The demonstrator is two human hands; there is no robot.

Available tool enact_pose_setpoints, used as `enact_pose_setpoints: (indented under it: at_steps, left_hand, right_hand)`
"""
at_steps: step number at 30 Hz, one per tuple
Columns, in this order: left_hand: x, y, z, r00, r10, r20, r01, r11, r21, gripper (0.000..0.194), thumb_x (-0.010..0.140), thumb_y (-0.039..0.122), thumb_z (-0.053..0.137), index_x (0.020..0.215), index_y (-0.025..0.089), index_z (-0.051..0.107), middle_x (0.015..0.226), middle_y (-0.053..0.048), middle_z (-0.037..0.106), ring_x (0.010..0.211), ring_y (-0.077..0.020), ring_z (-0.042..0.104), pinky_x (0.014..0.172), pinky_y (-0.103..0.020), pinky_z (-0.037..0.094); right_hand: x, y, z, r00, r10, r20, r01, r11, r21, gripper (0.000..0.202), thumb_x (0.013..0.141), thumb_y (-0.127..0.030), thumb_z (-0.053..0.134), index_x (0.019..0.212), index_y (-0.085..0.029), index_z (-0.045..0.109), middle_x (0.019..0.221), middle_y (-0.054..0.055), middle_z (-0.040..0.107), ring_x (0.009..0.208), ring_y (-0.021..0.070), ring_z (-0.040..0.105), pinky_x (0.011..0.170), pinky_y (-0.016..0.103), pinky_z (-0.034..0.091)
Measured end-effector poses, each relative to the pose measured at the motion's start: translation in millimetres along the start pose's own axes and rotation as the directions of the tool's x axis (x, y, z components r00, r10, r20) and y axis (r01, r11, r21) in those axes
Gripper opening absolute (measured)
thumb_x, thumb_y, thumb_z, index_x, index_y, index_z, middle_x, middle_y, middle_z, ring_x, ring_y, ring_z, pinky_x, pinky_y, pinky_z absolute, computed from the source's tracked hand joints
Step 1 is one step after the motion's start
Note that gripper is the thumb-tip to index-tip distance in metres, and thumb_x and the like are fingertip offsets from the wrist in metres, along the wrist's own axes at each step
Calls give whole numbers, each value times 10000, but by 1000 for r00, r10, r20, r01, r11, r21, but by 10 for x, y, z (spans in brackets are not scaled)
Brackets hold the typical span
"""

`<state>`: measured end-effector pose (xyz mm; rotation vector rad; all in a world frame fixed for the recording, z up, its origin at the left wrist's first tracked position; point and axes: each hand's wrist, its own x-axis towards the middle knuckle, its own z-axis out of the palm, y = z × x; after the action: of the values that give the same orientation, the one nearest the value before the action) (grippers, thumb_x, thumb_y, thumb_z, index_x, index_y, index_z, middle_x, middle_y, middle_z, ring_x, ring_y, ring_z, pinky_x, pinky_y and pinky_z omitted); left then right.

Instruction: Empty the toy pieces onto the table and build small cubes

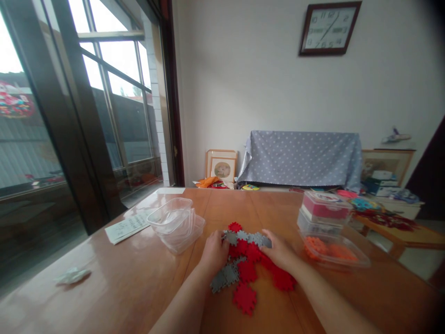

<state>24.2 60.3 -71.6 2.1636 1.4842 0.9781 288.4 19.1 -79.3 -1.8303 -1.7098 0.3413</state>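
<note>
A strip of joined grey toothed puzzle tiles (247,238) is held between my two hands over the wooden table. My left hand (214,250) is closed on its left end, and my right hand (278,250) pinches its right end. Below and around the strip lie several red toothed tiles (246,270), partly hidden by the strip and my right hand. One red tile (244,299) lies nearest to me. Near my left wrist rest a few grey tiles (225,276). Another red tile (235,227) shows just beyond the strip.
Clear plastic containers (175,225) stand at the left, near a paper sheet (127,227) and a crumpled wrapper (72,275). At the right, a clear tub (361,259) holds orange pieces, with stacked boxes (325,211) behind it. The table (139,283) extends to a wall side.
</note>
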Motion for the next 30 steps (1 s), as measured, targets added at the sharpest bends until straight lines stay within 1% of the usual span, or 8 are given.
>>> enact_pose_setpoints:
  at_steps: [5, 10, 16, 19, 22, 25, 27, 30]
  left_hand:
    - [-6, -22, 17, 998, -57, -20, 54, 994, -96, 377, 913, 242, 494, 1269, 123, 523, 1282, -169, 625, 1241, -262, 570, 1048, -357, 419]
    - [-11, 16, 0, 999, -29, -20, 26, 992, -126, 369, 936, 299, 479, 1246, 114, 550, 1264, -175, 639, 1225, -269, 582, 1057, -381, 427]
    - [-8, 34, 13, 999, 14, -45, -22, 983, -184, 333, 957, 337, 466, 1199, 147, 594, 1205, -137, 670, 1153, -233, 616, 1014, -342, 446]
    - [-8, 54, -15, 999, 7, -43, -15, 980, -196, 325, 968, 353, 450, 1168, 158, 617, 1176, -128, 687, 1126, -225, 627, 976, -319, 454]
    - [-2, 81, -71, 999, -29, -23, 25, 984, -176, 343, 985, 386, 416, 1101, 167, 652, 1107, -121, 714, 1070, -235, 647, 913, -317, 459]
    - [16, 95, -116, 995, -101, -11, 99, 989, -114, 392, 998, 439, 384, 987, 177, 676, 1019, -116, 732, 992, -242, 661, 846, -316, 452]
    - [29, 97, -123, 991, -136, -3, 135, 987, -84, 429, 1002, 462, 365, 907, 178, 672, 970, -116, 734, 940, -239, 661, 803, -310, 442]
    - [31, 110, -113, 989, -149, 21, 150, 984, -96, 475, 1004, 479, 341, 822, 172, 655, 899, -116, 730, 871, -233, 655, 761, -305, 432]
  right_hand:
    - [43, -116, -7, 999, -28, -28, 30, 998, 57, 678, 688, -275, 690, 1352, -189, 581, 1297, 128, 640, 1190, 286, 605, 1013, 376, 457]
    - [33, -291, -32, 996, -48, -70, 61, 979, 196, 664, 744, -331, 657, 1378, -166, 547, 1303, 126, 646, 1143, 265, 630, 996, 374, 477]
    - [-64, -460, -86, 997, -76, 7, 67, 916, 396, 516, 894, -431, 505, 1324, -170, 619, 1028, 73, 765, 941, 237, 709, 890, 377, 541]
    - [-143, -510, -160, 995, -78, 58, 41, 879, 476, 627, 884, -446, 567, 1449, -182, 503, 1252, 113, 704, 1095, 247, 682, 988, 390, 506]
    - [-293, -544, -248, 982, -136, 134, 59, 883, 465, 725, 873, -508, 618, 1509, -218, 426, 1476, 135, 547, 1322, 270, 551, 1118, 436, 409]
    - [-544, -571, -283, 968, -176, 181, 127, 959, 254, 850, 806, -633, 672, 1521, -248, 422, 1599, 135, 381, 1492, 343, 306, 1207, 551, 237]
    - [-739, -596, -252, 961, -145, 234, 128, 988, 85, 964, 739, -692, 710, 1552, -312, 359, 1658, 106, 241, 1536, 394, 119, 1204, 647, 116]
    - [-962, -655, -151, 937, -125, 325, 140, 990, -23, 1088, 643, -732, 764, 1562, -403, 282, 1681, 47, 108, 1534, 427, 15, 1178, 705, 2]
